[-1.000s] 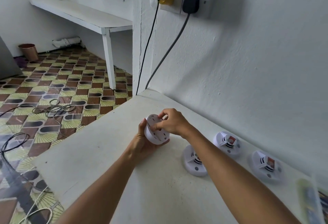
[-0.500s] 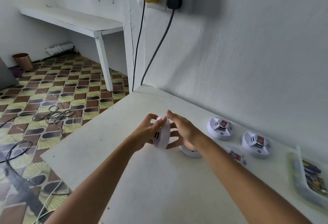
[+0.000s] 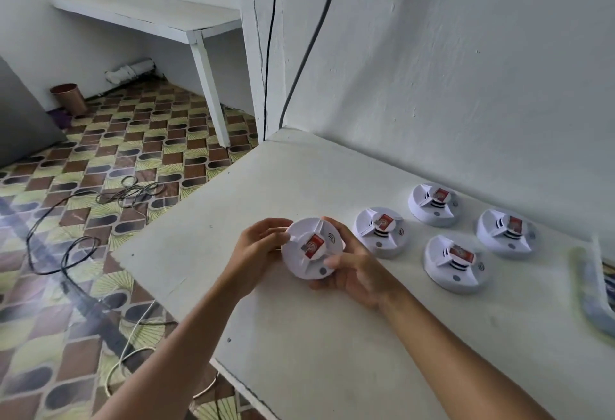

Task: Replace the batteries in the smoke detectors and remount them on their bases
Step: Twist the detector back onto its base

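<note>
Gripping a round, smooth white plastic smoke detector above the matte white table, the left hand clasps its nine o'clock rim and the right hand its four o'clock rim. Four matching domed detectors rest toward three o'clock, red-labelled centres up.

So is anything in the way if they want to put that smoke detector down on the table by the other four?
Nothing visible. Both hands, left and right, hold the round white smoke detector above bare white tabletop. The four other white detectors sit apart, to its right.
</note>
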